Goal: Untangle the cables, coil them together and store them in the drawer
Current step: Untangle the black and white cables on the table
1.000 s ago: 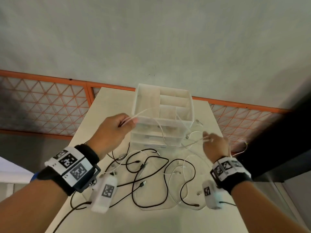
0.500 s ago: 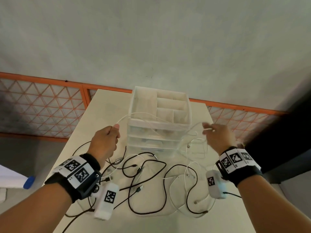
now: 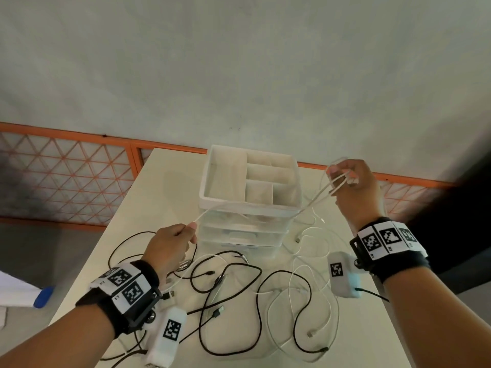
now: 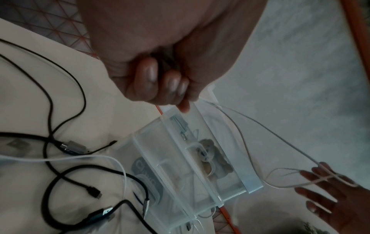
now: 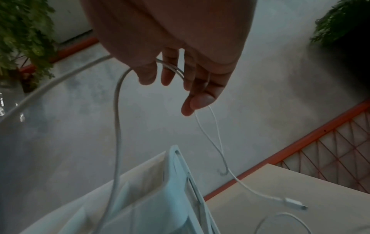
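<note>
**White cable stretched between our two hands**

We hold one thin white cable (image 3: pixel 265 208) in the air, in front of the drawer unit (image 3: pixel 249 208). Our left hand (image 3: pixel 170 248) pinches it between thumb and forefinger, the other fingers (image 4: pixel 154 74) curled into the palm. Our right hand (image 3: pixel 353 189) is raised beside the unit's right side, fingers (image 5: pixel 168 74) spread, with loops of the cable wound around them; a free end with a white plug (image 5: pixel 295 203) hangs below.

The other cables lie tangled on the table (image 3: pixel 170 181) near us: several black cables (image 3: pixel 255 309) in wide crossing loops and more white cables (image 3: pixel 316 296) among them and to the right of the unit.

The drawer unit is clear plastic with a white rim. Its top is an open tray (image 3: pixel 225 176) split into compartments, which look bare. The drawers below are closed. Through the clear front of one drawer (image 4: pixel 204 158) in the left wrist view we see some white cord and small items, too blurred to name.
</note>
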The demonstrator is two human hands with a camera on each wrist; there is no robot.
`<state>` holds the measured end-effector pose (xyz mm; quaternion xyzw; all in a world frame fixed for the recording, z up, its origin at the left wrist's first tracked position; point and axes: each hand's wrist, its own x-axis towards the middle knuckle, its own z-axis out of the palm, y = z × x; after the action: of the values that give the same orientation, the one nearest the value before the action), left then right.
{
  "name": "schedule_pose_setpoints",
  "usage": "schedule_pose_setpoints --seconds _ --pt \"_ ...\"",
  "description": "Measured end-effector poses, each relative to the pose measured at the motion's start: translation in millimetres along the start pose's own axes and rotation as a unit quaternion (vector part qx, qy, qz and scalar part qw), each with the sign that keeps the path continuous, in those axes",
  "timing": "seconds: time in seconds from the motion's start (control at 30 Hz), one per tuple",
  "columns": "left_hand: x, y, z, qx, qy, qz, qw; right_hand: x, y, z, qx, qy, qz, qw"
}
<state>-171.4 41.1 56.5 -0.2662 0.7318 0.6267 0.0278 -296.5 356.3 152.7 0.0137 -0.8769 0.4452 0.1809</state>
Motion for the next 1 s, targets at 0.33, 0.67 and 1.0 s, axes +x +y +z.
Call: schedule_pose_setpoints --seconds 0.33,0.67,1.0 --pt "-17 -1 5 0.031 -0.072 0.02 0.997 -10 54 1 -0.033 -0.102 0.019 0.994" --pt "-49 9 36 0.149 -0.205 0.102 0.962 -125 21 30 -0.029 -0.387 0.04 0.921" --pt "-59 -5 10 0.294 -0.252 0.124 0.914 -114 47 27 -0.047 -0.067 0.084 0.993"
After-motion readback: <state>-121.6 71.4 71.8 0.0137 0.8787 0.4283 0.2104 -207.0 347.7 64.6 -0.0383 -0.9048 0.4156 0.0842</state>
